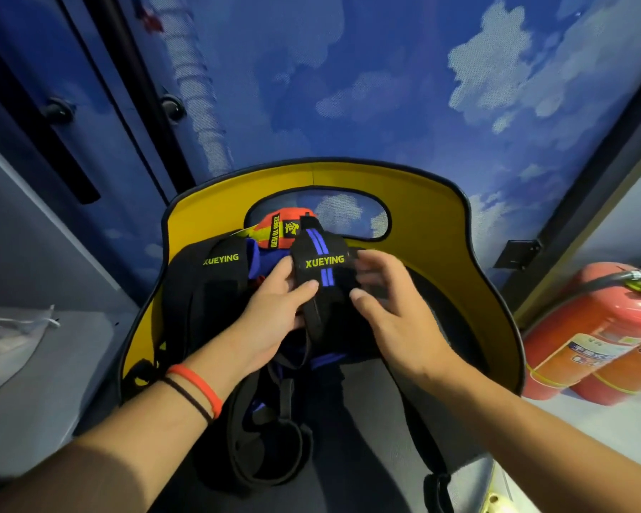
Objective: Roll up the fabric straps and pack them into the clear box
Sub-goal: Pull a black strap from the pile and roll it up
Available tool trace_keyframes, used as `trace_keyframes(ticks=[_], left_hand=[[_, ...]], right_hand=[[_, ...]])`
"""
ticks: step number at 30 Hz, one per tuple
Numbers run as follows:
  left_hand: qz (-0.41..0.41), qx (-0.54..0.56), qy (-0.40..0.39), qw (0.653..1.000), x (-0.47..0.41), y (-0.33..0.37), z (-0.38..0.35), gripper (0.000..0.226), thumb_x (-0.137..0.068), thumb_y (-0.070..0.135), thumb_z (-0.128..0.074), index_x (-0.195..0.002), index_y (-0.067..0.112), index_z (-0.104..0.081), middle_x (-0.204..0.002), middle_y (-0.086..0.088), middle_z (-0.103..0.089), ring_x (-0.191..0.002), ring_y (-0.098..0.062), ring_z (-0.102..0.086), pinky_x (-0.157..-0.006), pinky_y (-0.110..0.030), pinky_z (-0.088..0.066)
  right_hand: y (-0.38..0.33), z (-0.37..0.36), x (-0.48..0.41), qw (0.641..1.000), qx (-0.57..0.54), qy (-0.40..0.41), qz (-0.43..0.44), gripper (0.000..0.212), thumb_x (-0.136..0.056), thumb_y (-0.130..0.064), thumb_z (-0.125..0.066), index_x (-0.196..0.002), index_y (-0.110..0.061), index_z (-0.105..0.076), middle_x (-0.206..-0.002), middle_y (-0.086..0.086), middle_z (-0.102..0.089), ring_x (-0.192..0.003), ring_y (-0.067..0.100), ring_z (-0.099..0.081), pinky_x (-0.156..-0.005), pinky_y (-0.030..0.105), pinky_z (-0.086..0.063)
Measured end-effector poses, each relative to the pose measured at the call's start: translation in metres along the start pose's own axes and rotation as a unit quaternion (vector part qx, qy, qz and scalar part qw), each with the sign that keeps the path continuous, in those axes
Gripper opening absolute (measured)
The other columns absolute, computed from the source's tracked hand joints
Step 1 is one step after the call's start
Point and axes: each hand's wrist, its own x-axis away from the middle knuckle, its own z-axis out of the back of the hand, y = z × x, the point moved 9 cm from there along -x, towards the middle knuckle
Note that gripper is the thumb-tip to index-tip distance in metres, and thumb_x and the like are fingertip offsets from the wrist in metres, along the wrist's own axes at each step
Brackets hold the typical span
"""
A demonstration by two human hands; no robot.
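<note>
Both the left hand and right hand pinch the blue-striped strap, right fingers blurred.

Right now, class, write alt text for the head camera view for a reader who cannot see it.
A left hand and a right hand pinch a black strap with blue stripes marked XUEYING. Under it more dark straps lie heaped in a yellow chair, an orange strap behind them. Two red fire extinguishers sit at the right.

Dim, bluish, evenly lit; bowed at the edges; sharp on the black blue-striped fabric strap, smeared at the right hand.
</note>
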Motion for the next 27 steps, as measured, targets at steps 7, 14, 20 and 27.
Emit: trace_keyframes(ticks=[7, 14, 20, 27], left_hand=[[-0.096, -0.155, -0.073, 0.980, 0.012, 0.007, -0.030, 0.046, -0.096, 0.013, -0.063, -0.136, 0.033, -0.054, -0.130, 0.009, -0.068, -0.127, -0.010, -0.061, -0.113, -0.044, -0.044], [-0.130, -0.114, 0.034, 0.984, 0.020, 0.026, -0.032, 0.014, -0.098, 0.038, -0.061, -0.110, 0.030, -0.062, -0.103, 0.003, -0.074, -0.101, -0.015, -0.070, -0.095, -0.051, -0.055], [-0.072, -0.081, 0.012, 0.994, 0.016, 0.018, -0.033, 0.033, -0.103, 0.043, -0.046, -0.128, 0.033, -0.066, -0.119, 0.010, -0.073, -0.115, -0.012, -0.068, -0.101, -0.050, -0.054], [-0.036, 0.024, 0.078, 0.996, 0.011, 0.012, -0.018, 0.032, -0.109, 0.023, -0.046, -0.136, 0.022, -0.063, -0.124, -0.001, -0.073, -0.109, -0.021, -0.072, -0.077, -0.029, -0.061]], right_hand=[[0.033, 0.004, 0.001, 0.971, -0.137, 0.043, -0.191, 0.032, -0.099, -0.051, -0.057, -0.107, -0.023, -0.070, -0.104, 0.000, -0.076, -0.102, 0.023, -0.071, -0.098, 0.049, -0.054], [0.030, 0.008, 0.000, 0.907, -0.365, 0.081, -0.196, 0.028, -0.107, -0.023, -0.047, -0.123, -0.008, -0.065, -0.118, 0.019, -0.072, -0.116, 0.040, -0.066, -0.102, 0.057, -0.051], [0.025, 0.010, -0.002, 0.918, -0.350, 0.061, -0.177, 0.030, -0.107, -0.020, -0.046, -0.126, -0.013, -0.068, -0.121, 0.016, -0.072, -0.117, 0.037, -0.066, -0.104, 0.054, -0.050], [0.034, 0.015, -0.003, 0.880, -0.419, 0.072, -0.211, 0.036, -0.104, -0.024, -0.043, -0.126, 0.002, -0.054, -0.134, 0.027, -0.060, -0.124, 0.043, -0.059, -0.111, 0.057, -0.040]])
